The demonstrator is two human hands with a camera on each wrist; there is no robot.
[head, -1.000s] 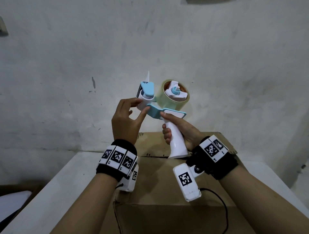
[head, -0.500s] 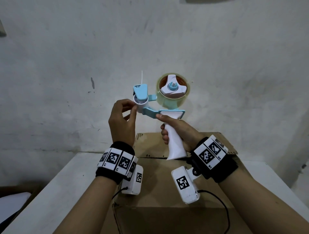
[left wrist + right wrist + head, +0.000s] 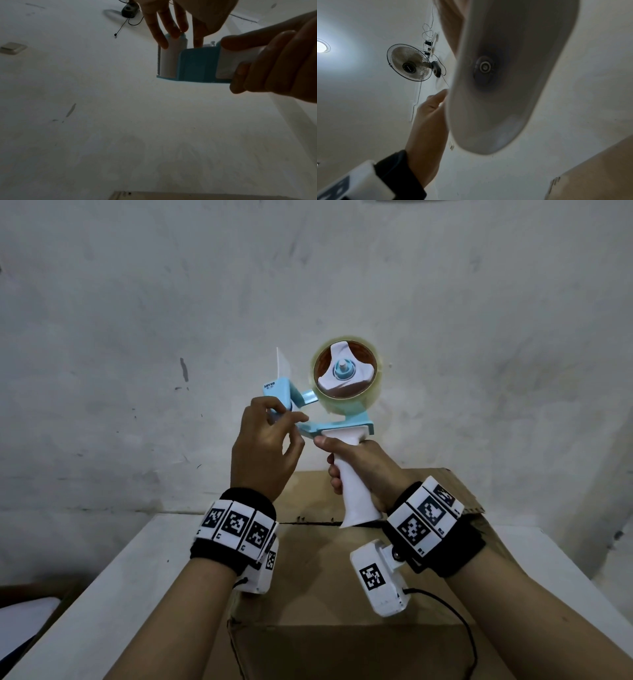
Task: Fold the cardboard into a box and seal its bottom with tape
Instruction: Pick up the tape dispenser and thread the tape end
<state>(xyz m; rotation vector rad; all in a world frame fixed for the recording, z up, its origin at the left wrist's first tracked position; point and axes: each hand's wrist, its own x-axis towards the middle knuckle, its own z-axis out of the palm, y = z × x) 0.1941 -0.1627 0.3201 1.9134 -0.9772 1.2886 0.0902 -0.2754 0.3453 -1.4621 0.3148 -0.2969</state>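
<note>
A tape dispenser [image 3: 342,428] with a light-blue frame, a white handle and a roll of clear tape [image 3: 346,374] is held upright in front of the wall. My right hand [image 3: 342,462] grips the white handle [image 3: 496,81]. The thumb and fingers of my left hand [image 3: 286,415] pinch the dispenser's front end at the white roller [image 3: 169,60], beside the toothed blade. Whether a tape end is between those fingers is hidden. The brown cardboard box [image 3: 325,577] stands on the table below both hands, its flaps closed with a seam across the top.
The box rests on a white table [image 3: 120,594] that stands against a scuffed white wall. A wall fan [image 3: 409,62] hangs high on the left. A dark floor area lies to the table's left.
The dispenser has turned, so the roll's open face now points more toward me. My left hand has shifted from below the roller to pinching around it. My right hand's grip is unchanged.
</note>
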